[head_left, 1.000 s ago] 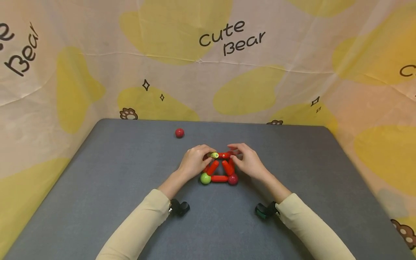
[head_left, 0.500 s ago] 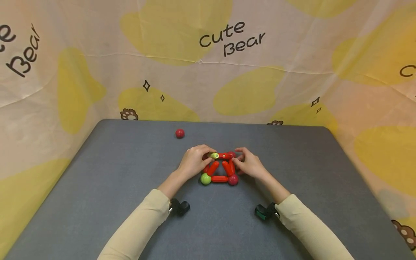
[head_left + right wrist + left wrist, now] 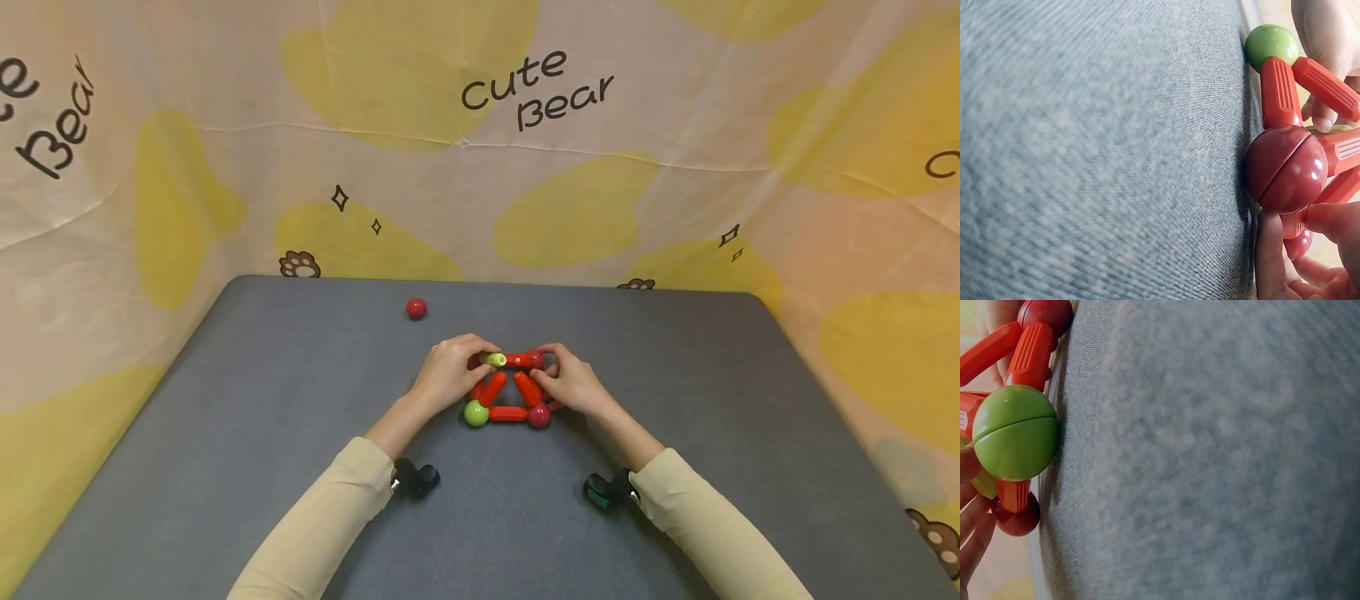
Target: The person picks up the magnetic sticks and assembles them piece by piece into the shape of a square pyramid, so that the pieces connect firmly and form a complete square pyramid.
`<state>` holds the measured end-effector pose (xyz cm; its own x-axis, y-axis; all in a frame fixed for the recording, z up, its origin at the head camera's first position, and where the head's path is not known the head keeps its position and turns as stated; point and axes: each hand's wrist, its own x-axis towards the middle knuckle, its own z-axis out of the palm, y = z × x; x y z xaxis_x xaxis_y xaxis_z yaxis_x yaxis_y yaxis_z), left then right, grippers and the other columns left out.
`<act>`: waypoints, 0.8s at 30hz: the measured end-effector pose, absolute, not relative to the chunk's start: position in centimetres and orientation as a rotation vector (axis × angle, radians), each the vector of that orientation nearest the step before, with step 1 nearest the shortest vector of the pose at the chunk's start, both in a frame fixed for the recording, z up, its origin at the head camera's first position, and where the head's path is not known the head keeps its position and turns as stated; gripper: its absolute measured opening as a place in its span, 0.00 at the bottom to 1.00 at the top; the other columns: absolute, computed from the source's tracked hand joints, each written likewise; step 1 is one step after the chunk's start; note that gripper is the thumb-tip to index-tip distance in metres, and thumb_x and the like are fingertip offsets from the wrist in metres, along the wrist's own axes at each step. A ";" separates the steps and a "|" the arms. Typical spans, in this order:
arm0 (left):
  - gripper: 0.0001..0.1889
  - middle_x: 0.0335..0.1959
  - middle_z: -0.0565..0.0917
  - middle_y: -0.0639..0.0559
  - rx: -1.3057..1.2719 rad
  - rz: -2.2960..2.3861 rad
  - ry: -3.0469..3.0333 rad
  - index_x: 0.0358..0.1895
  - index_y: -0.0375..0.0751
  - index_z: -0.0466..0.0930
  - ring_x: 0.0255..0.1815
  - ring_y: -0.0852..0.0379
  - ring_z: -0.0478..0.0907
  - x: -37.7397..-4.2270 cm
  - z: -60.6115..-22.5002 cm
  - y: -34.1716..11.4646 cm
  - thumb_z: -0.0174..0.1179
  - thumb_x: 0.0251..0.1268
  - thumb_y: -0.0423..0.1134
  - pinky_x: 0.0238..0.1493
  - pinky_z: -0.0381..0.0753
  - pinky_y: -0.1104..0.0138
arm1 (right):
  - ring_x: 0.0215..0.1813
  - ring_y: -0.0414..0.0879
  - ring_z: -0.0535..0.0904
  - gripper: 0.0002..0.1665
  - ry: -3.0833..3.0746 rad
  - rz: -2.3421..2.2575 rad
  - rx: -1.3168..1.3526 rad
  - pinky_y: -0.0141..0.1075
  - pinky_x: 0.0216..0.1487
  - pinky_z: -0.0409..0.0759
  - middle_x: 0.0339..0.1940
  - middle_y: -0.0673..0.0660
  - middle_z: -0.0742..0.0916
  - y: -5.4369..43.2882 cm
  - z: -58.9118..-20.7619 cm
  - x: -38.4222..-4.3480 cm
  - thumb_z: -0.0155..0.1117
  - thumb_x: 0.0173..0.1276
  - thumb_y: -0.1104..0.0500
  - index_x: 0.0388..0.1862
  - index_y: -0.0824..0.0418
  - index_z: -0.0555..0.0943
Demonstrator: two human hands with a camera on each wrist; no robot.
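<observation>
A structure of red magnetic rods and balls sits between my hands. At its front a green ball (image 3: 476, 413) and a dark red ball (image 3: 539, 415) are joined by a red rod (image 3: 507, 413). Two slanting rods (image 3: 492, 388) rise from these balls with free upper ends. My left hand (image 3: 450, 371) pinches a yellow-green rod (image 3: 495, 360) at the back left. On the other side, my right hand (image 3: 573, 379) has thumb and fingers around a side red rod (image 3: 1294, 225), right behind the front dark red ball. Its fingertips overlap the rear dark red ball (image 3: 536, 359).
A loose red ball (image 3: 416, 309) lies near the back edge of the grey table (image 3: 315, 375). A printed cloth (image 3: 420, 167) hangs behind and along both sides. Each wrist carries a black camera (image 3: 416, 479).
My right hand first drew back from the rear dark red ball, baring it, then came in again around the side rod. My left hand has kept its pinch on the yellow-green rod.
</observation>
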<state>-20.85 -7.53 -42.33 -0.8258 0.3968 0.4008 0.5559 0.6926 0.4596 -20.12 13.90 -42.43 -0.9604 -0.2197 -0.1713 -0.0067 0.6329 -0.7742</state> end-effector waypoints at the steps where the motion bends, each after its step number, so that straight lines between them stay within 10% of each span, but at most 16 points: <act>1: 0.12 0.37 0.83 0.56 -0.761 -0.847 -2.628 0.41 0.48 0.84 0.32 0.59 0.76 -20.9 -42.3 -7.5 0.68 0.51 0.37 0.36 0.75 0.64 | 0.22 0.43 0.80 0.27 2.604 -1.235 -0.184 0.35 0.22 0.80 0.30 0.58 0.82 13.9 -42.4 -20.1 0.58 0.66 0.57 0.62 0.63 0.64; 24: 0.12 0.37 0.83 0.45 -0.388 -1.056 -2.485 0.42 0.41 0.83 0.38 0.46 0.81 -24.4 -41.1 -12.6 0.66 0.52 0.36 0.40 0.79 0.58 | 0.21 0.43 0.80 0.27 2.593 -1.269 -0.182 0.36 0.22 0.80 0.30 0.59 0.82 14.0 -42.6 -20.2 0.59 0.65 0.58 0.61 0.62 0.65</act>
<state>-24.37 -12.57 -41.09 -0.8769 0.0925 0.4716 0.4038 0.6740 0.6186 -20.16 14.03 -42.61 -0.9614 -0.2194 -0.1664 -0.0031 0.6130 -0.7901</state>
